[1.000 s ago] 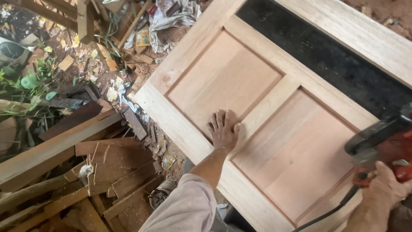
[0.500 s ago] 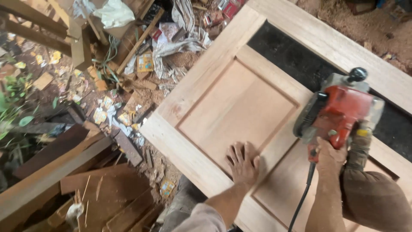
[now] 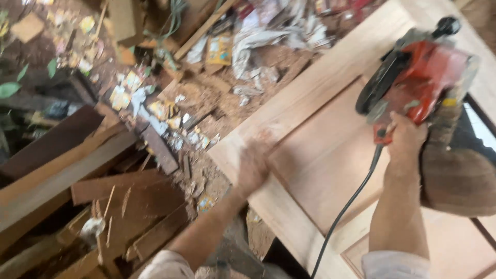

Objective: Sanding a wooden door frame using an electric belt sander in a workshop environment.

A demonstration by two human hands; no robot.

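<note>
A pale wooden panel door (image 3: 330,155) lies flat across the right half of the view. My right hand (image 3: 405,137) grips the handle of a red and black power sander (image 3: 413,77) held over the door's upper panel, its black cord (image 3: 346,206) trailing down toward me. My left hand (image 3: 253,165) is blurred with motion near the door's left corner, lying on or just above the frame with nothing in it. A brown dust bag (image 3: 454,175) hangs from the tool beside my right forearm.
Left of the door lie dark wooden planks (image 3: 67,170) and offcuts. Paper scraps, wrappers and sawdust (image 3: 206,93) litter the ground beyond the door's edge. Green leaves (image 3: 10,88) show at the far left.
The sander has come from the right edge onto the upper panel. My left hand has slid from the frame's middle toward the door's left corner and is now blurred. The view has moved closer.
</note>
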